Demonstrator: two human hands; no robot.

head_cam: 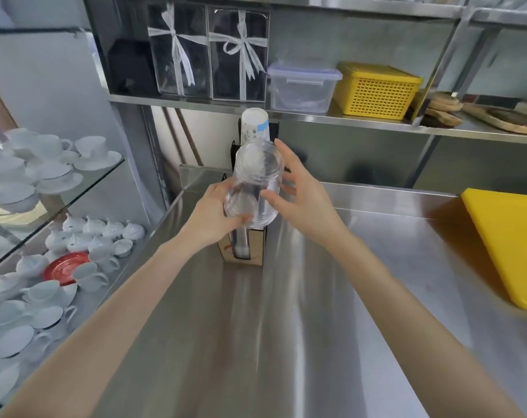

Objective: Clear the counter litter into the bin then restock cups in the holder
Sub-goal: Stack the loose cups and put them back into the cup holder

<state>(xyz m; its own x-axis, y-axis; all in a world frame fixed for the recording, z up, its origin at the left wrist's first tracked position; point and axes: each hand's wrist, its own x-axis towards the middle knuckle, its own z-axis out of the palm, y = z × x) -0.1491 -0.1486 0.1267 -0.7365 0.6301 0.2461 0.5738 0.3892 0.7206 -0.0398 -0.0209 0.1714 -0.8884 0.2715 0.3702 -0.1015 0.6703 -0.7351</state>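
We hold a stack of clear plastic cups point(254, 182) over the cup holder point(244, 245) at the counter's far left, left hand point(217, 215) gripping its lower end, right hand point(298, 194) open with fingertips steadying its side. It looks light, thin-walled, slippery and crushable, so we judge a gentle hold around the rims safest.

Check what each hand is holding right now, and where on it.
The left hand grips the wide lower end of a clear plastic cup stack, upside down over the holder. The right hand touches its right side, fingers spread.
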